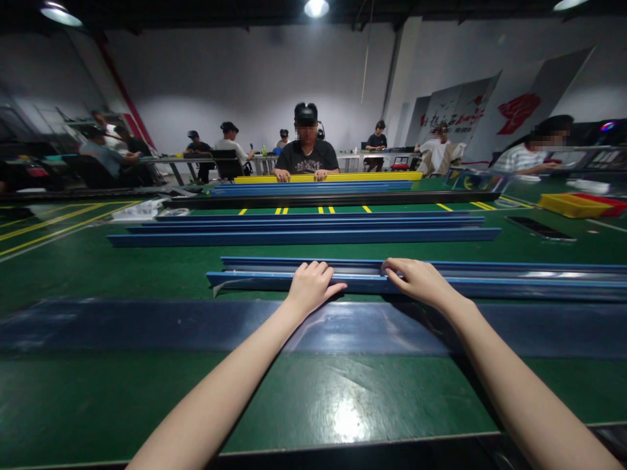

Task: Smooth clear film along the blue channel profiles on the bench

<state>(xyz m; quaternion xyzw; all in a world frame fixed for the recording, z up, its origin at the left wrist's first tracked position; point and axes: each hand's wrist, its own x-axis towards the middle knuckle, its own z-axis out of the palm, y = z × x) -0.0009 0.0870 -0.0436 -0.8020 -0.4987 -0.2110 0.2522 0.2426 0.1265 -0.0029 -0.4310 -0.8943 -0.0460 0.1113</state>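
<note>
A long blue U-shaped plastic channel (264,282) lies crosswise on the green table in front of me. My left hand (313,285) is closed over its near wall, fingers reaching inside and thumb along the front. Farther right, my right hand (414,279) is closed on the same wall, with curled fingertips inside the channel and thumb in front. A small flap hangs at the channel's left end. Nearer to me, a wide glossy clear plastic strip (147,326) lies flat under my forearms.
Several blue channels (304,236) lie farther back, with a black channel (333,200) beyond them. A co-worker across the table has both hands at a yellow channel (367,177). A phone (540,228) and a yellow tray (571,205) are at right. Other people sit behind.
</note>
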